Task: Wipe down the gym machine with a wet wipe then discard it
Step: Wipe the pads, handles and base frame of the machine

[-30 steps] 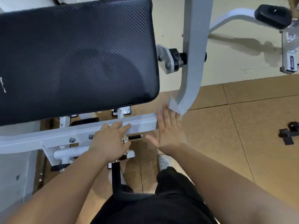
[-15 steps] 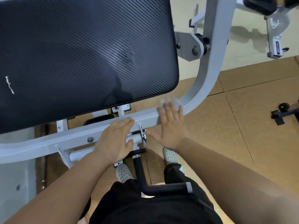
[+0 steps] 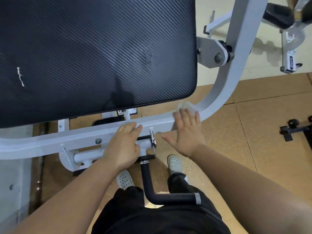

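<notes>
The gym machine has a big black padded board (image 3: 94,51) above a white steel frame bar (image 3: 84,137) that curves up at the right. A white wet wipe (image 3: 186,106) lies on the bend of that bar. My right hand (image 3: 185,132) presses it flat with straight, spread fingers; most of the wipe is hidden under the fingertips. My left hand (image 3: 123,146) rests on the horizontal bar with its fingers laid over the top edge, holding nothing that I can see.
A black bent handle (image 3: 152,188) sticks out from the frame toward my legs, between my two white shoes. Another white machine with a black pad (image 3: 278,16) stands at the top right. A small black bracket (image 3: 290,130) lies on the brown floor at right.
My right hand has slid the wipe to the right along the frame bar, onto its upward bend. The left hand has stayed on the bar. The view has shifted.
</notes>
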The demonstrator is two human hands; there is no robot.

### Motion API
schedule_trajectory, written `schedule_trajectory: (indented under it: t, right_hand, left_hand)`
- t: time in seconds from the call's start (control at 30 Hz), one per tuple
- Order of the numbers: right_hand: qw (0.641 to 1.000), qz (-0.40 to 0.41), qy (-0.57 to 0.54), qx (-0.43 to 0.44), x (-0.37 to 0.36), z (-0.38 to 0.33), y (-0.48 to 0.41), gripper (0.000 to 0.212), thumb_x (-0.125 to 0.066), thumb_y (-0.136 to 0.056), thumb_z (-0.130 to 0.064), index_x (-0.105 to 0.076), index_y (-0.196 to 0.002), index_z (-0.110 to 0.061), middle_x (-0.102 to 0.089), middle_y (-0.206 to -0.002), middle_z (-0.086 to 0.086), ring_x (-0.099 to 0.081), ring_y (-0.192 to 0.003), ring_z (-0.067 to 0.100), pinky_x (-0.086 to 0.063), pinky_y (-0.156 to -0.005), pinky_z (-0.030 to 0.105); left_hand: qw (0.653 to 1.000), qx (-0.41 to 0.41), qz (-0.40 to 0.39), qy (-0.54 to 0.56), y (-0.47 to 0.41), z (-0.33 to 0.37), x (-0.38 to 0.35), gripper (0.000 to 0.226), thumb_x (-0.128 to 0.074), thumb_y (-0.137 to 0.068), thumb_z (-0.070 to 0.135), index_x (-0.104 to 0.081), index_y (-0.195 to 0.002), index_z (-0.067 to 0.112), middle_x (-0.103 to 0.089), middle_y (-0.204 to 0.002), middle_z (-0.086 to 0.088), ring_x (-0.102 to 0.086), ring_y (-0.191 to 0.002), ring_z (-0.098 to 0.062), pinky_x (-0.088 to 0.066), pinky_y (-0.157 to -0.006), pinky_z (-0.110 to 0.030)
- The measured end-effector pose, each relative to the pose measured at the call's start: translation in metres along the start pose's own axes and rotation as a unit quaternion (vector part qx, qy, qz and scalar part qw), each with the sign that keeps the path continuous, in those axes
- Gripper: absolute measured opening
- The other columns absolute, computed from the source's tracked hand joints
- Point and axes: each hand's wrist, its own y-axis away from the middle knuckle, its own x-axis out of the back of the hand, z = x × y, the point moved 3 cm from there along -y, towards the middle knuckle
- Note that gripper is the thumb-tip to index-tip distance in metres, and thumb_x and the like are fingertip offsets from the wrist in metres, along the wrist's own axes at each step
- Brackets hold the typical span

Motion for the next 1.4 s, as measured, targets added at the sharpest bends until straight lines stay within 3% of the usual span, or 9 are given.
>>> schedule_trajectory:
  t: [0.13,0.27,0.43,0.57,0.83,0.93,1.03,1.17,1.4]
  right_hand:
    - [0.987,-0.003,-0.043,0.156,-0.011,-0.060,-0.005,0.088,-0.024,-0.097,-0.077,0.000,-0.165,-0.026,-0.003,-0.172,0.010,0.006,-0.158,0.033,0.012,-0.125,0.047]
    - [0.970,0.030,0.000,0.240,-0.010,-0.025,-0.011,0.063,-0.026,-0.104,-0.056,-0.012,-0.163,-0.037,-0.019,-0.169,0.013,-0.018,-0.155,0.035,-0.010,-0.125,0.048]
    - [0.981,0.026,0.040,0.189,0.008,0.051,0.006,0.067,-0.055,-0.101,-0.027,-0.029,-0.161,-0.013,-0.033,-0.164,0.015,-0.031,-0.152,0.035,-0.011,-0.124,0.042]
    - [0.986,0.068,0.031,0.147,0.029,0.075,0.018,0.059,-0.073,-0.087,-0.012,-0.055,-0.142,0.001,-0.059,-0.141,0.021,-0.056,-0.131,0.042,-0.045,-0.111,0.059]
    - [0.917,0.363,0.030,0.161,0.164,0.069,0.025,0.060,-0.060,-0.100,-0.028,-0.048,-0.145,0.009,-0.055,-0.143,0.027,-0.049,-0.137,0.043,-0.034,-0.119,0.055]
    - [0.954,0.188,0.213,0.092,0.183,0.065,-0.006,0.084,-0.037,-0.102,-0.059,-0.031,-0.156,0.004,-0.027,-0.164,0.025,-0.017,-0.155,0.042,-0.012,-0.128,0.053]
    - [0.905,0.025,0.422,0.046,0.187,0.061,-0.034,0.099,-0.016,-0.097,-0.074,-0.014,-0.160,0.003,-0.005,-0.170,0.022,0.011,-0.157,0.041,0.003,-0.127,0.056]
    - [0.847,-0.041,0.528,0.050,0.198,0.048,-0.063,0.101,-0.021,-0.095,-0.079,-0.023,-0.161,-0.003,-0.012,-0.170,0.021,0.003,-0.158,0.040,0.002,-0.124,0.061]
    - [0.856,-0.068,0.500,0.109,0.199,0.064,-0.019,0.096,-0.029,-0.098,-0.071,-0.022,-0.159,0.003,-0.012,-0.169,0.021,0.006,-0.157,0.040,0.001,-0.126,0.058]
  left_hand:
    - [1.000,-0.002,-0.003,-0.004,-0.002,0.000,0.002,0.067,-0.051,-0.097,0.014,-0.028,-0.160,0.020,-0.023,-0.167,-0.001,-0.016,-0.152,-0.019,-0.020,-0.122,-0.032]
    - [1.000,-0.008,0.003,-0.003,-0.004,0.009,0.007,0.065,-0.048,-0.097,0.013,-0.029,-0.159,0.018,-0.024,-0.166,-0.002,-0.020,-0.151,-0.021,-0.022,-0.120,-0.030]
    - [0.999,-0.041,0.033,-0.010,-0.010,0.032,0.005,0.062,-0.053,-0.098,0.017,-0.035,-0.157,0.016,-0.029,-0.163,-0.005,-0.024,-0.148,-0.026,-0.026,-0.120,-0.040]
    - [0.992,-0.102,0.078,-0.015,-0.025,0.062,0.006,0.059,-0.061,-0.092,0.014,-0.048,-0.149,0.015,-0.040,-0.155,-0.011,-0.034,-0.142,-0.034,-0.038,-0.114,-0.054]
    - [0.949,-0.167,0.258,-0.075,-0.064,0.112,0.051,0.067,-0.053,-0.089,0.027,-0.041,-0.153,0.013,-0.037,-0.160,-0.013,-0.027,-0.150,-0.036,-0.021,-0.123,-0.056]
    - [0.959,-0.123,0.206,-0.152,-0.086,0.111,0.059,0.080,-0.044,-0.094,0.039,-0.010,-0.163,0.016,-0.004,-0.171,-0.008,-0.003,-0.157,-0.033,-0.009,-0.125,-0.055]
    - [0.963,-0.090,0.148,-0.206,-0.101,0.102,0.058,0.087,-0.042,-0.098,0.045,0.008,-0.162,0.013,0.015,-0.170,-0.006,0.008,-0.157,-0.029,-0.008,-0.126,-0.053]
    - [0.963,-0.087,0.145,-0.210,-0.104,0.102,0.055,0.086,-0.040,-0.098,0.044,0.008,-0.161,0.011,0.016,-0.170,-0.005,0.008,-0.157,-0.029,-0.009,-0.125,-0.054]
    - [0.964,-0.093,0.140,-0.208,-0.104,0.103,0.057,0.089,-0.043,-0.097,0.049,0.004,-0.162,0.010,0.013,-0.170,-0.007,0.006,-0.157,-0.030,-0.012,-0.125,-0.056]
